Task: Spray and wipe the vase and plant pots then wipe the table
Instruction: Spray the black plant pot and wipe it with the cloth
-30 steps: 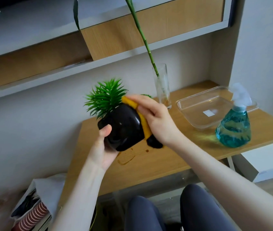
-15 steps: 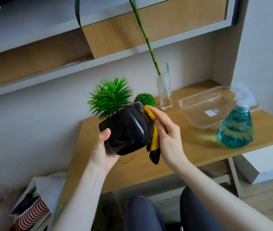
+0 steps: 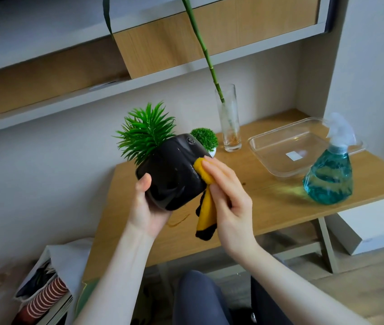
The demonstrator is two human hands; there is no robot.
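My left hand [image 3: 147,207] grips a glossy black plant pot [image 3: 172,174] with spiky green leaves, tilted to the left above the wooden table [image 3: 268,202]. My right hand [image 3: 228,195] holds a yellow and black cloth [image 3: 206,207] and presses it against the pot's right side. Behind the pot a small round green plant [image 3: 204,138] in a white pot stands on the table. A tall glass vase [image 3: 228,120] with a bamboo stem stands further back. The teal spray bottle [image 3: 329,174] is at the right.
A clear plastic tray [image 3: 287,148] lies behind the spray bottle. A brown stain ring [image 3: 178,219] marks the table under the pot. Shelves hang above. A bag with striped cups [image 3: 43,299] sits on the floor at the left, a white box [image 3: 374,224] at the right.
My right hand moved the cloth from the pot's top down to its right side. The pot tilted a little, and the small round plant behind it came into view.
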